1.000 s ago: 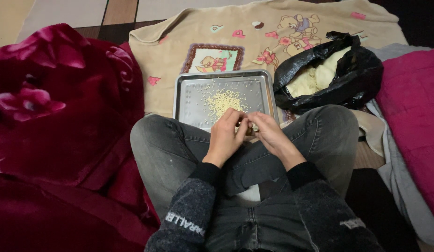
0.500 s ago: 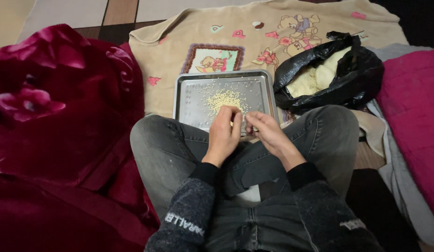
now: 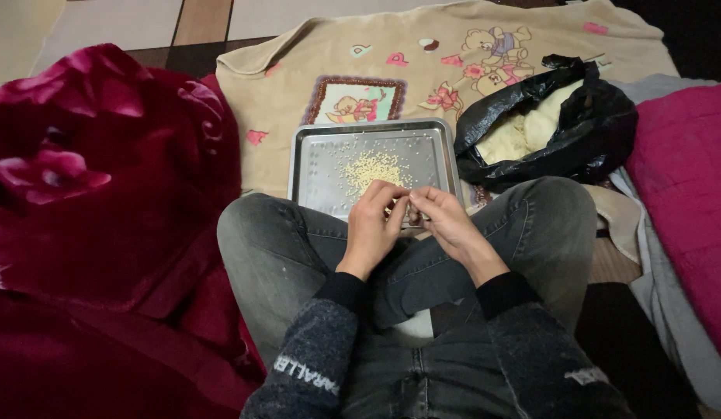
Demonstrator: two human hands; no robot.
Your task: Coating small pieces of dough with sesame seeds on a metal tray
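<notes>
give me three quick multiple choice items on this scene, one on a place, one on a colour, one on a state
1. Where does the metal tray lie?
A. on the beige blanket
B. on the red blanket
C. inside the bag

2. What colour is the plastic bag?
A. white
B. black
C. blue

3. How does the bag stand?
A. tied shut
B. folded flat
C. open

Answers:
1. A, the tray rests on the beige cartoon-printed blanket before the knees, holding a pile of small yellow grains.
2. B, its plastic is glossy black.
3. C, its mouth gapes, showing pale contents.

Shallow square metal tray (image 3: 314, 167) flat on the blanket, small pale yellow grain heap (image 3: 370, 169) mid-tray.
</notes>
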